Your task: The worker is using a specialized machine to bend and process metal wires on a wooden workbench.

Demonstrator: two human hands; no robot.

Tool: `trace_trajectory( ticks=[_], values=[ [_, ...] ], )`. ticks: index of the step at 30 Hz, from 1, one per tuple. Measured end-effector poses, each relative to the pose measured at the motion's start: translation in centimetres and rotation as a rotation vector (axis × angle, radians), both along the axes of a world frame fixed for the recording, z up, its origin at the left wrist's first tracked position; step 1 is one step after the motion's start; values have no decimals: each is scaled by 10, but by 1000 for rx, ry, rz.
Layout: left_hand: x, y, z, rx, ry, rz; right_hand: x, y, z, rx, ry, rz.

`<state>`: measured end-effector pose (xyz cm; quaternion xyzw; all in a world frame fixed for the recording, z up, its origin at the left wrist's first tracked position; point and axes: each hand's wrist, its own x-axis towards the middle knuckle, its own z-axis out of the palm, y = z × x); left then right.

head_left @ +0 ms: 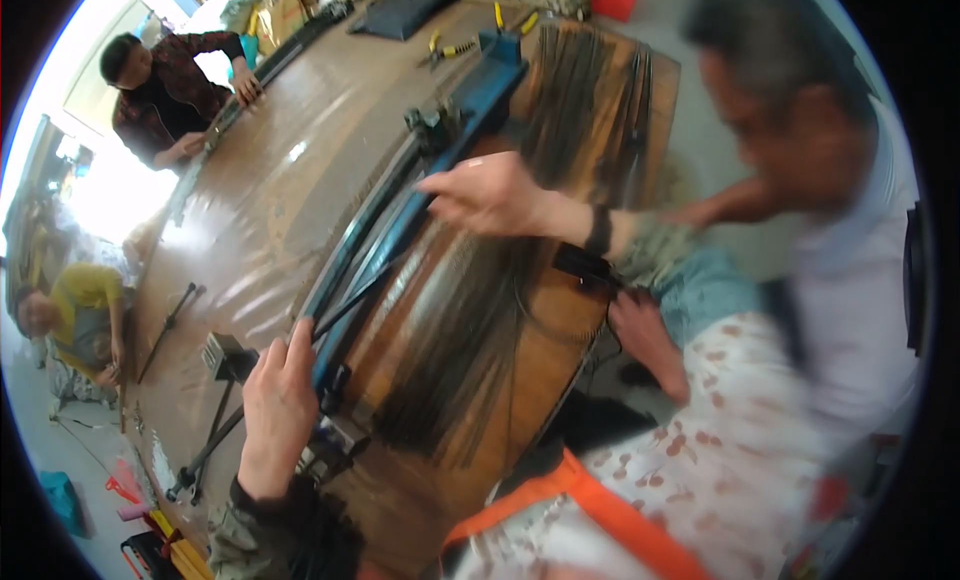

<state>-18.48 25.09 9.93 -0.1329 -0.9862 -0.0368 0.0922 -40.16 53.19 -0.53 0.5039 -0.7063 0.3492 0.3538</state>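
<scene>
Head view: your left hand (278, 405) at seven o'clock pinches thin dark rods (350, 305).
Right hand (490, 192): fingers curled on the blue rail (470, 115), centre.
Tip: keep rods flat along the rail.

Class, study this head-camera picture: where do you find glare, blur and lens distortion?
Head view: window light at the left washes out to white, with sheen on the wooden table; the co-worker at right is motion-blurred; the left hand on the blue frame is sharper; straight edges bow toward the black fisheye rim.
</scene>
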Motion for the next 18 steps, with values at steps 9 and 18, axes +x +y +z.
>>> trace_trajectory(
  ticks=[9,18],
  values=[
    [40,-26,15,-61,64,137,81,-71,19,226,-226,128],
    [128,-79,30,-85,156,325,78,-87,29,100,-496,377]
  ],
)
